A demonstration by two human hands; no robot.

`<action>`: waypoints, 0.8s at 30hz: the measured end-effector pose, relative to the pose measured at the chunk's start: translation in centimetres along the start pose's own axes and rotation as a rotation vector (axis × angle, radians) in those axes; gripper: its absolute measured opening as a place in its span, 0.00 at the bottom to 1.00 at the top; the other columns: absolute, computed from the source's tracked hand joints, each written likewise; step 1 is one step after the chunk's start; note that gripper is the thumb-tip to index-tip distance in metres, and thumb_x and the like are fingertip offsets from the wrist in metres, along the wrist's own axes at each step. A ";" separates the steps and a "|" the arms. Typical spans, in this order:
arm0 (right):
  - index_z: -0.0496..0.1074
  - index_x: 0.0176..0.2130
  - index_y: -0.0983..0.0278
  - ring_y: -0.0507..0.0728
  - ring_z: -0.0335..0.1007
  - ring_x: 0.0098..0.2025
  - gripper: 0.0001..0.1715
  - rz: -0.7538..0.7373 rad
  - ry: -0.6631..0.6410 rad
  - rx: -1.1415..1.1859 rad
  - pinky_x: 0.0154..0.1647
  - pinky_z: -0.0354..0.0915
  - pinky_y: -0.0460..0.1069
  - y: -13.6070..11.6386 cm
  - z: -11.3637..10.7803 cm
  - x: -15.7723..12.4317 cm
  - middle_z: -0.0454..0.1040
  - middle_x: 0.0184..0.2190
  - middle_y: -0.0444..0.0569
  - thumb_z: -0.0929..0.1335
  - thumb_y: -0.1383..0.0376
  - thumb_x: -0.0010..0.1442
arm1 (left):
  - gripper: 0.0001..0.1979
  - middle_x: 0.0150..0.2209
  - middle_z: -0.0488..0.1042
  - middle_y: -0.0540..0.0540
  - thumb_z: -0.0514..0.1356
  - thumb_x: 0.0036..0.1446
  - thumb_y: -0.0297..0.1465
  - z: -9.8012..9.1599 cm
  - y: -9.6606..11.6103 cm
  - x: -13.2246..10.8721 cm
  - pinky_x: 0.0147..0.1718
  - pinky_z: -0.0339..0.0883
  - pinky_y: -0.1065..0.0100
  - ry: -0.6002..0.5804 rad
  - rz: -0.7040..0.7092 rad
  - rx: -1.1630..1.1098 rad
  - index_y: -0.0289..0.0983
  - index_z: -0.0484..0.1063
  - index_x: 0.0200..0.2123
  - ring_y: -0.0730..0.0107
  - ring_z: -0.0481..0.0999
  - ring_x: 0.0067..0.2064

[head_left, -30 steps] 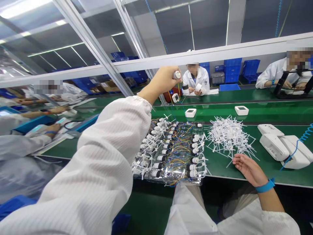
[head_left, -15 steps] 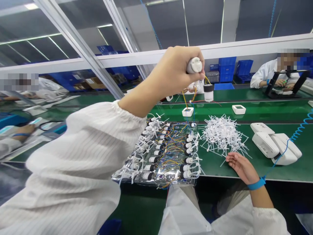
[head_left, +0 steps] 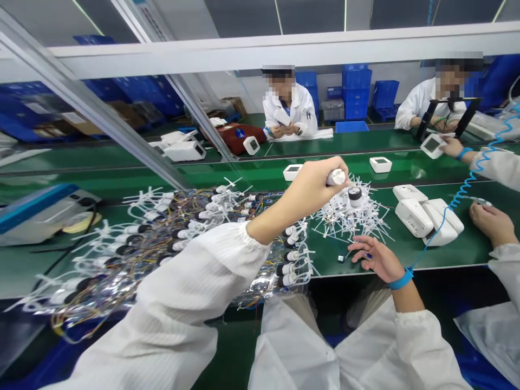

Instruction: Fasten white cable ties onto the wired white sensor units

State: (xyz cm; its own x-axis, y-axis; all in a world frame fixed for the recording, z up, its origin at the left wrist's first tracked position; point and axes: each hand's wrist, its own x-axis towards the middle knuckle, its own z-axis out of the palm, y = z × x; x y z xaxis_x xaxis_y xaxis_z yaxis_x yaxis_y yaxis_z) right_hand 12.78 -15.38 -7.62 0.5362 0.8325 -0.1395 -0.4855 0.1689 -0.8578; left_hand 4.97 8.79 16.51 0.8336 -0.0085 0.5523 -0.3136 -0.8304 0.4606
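My left hand (head_left: 312,181) is closed round a small white cylindrical part (head_left: 337,176) and holds it above the green bench. A black-and-white cylinder (head_left: 355,196) hangs just below it on thin wires. My right hand (head_left: 374,257), with a blue wrist strap (head_left: 401,279), rests on the bench edge, fingers spread, beside the pile of white cable ties (head_left: 351,214). A small dark piece (head_left: 340,258) lies just left of its fingers. Many wired cylinder assemblies (head_left: 203,227) lie in a heap under my left arm.
White device housings (head_left: 426,216) with a blue coiled cord (head_left: 463,189) sit right of the ties. A neighbour's hand (head_left: 491,222) rests at the far right. Small white square units (head_left: 380,164) ride the green conveyor behind. Two people in white coats work across the line.
My left hand came down from above the frame rail to just over the cable ties, bringing the white part and its dangling cylinder. The view swung left and down; my right hand shifted slightly.
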 end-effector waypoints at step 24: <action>0.78 0.60 0.52 0.55 0.77 0.33 0.38 -0.124 0.055 -0.137 0.27 0.67 0.49 0.2 0.5 0.2 0.81 0.54 0.52 0.85 0.53 0.54 | 0.06 0.36 0.84 0.49 0.62 0.64 0.23 7.2 -3.4 -4.5 0.42 0.69 0.65 -0.438 -0.035 -0.216 0.39 0.77 0.37 0.65 0.82 0.39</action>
State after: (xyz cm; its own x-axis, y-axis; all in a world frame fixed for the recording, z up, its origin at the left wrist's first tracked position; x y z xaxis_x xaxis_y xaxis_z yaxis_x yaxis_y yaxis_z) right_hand 12.50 -14.91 -7.57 0.6249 0.7790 -0.0521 -0.3167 0.1920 -0.9289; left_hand 5.55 7.61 7.44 0.9435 -0.2550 0.2115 -0.3310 -0.7000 0.6328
